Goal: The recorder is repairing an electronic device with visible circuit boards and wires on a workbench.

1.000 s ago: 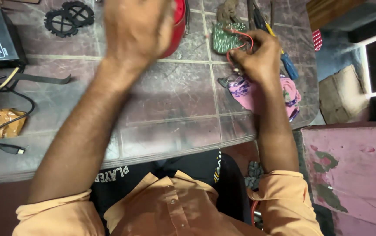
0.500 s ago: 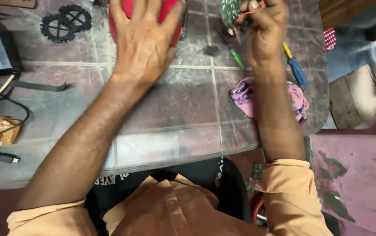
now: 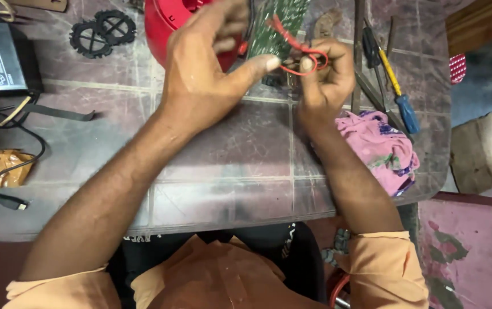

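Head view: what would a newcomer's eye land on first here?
Probably the two hands meeting at top centre: the left hand rests against a red housing, the right hand pinches a red wire by a green circuit board. Next, the pink cloth by the table's right edge, with a blue-handled screwdriver above it.

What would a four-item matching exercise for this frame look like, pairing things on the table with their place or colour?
Things:
1. red wire
2. screwdriver
3. pink cloth
4. black gear-shaped parts

Descriptions:
A. far left part of the table, beside the red housing
B. looped at the fingers of the right hand
C. yellow shaft, blue handle
D. crumpled near the right forearm

Pairs: 1-B, 2-C, 3-D, 4-A
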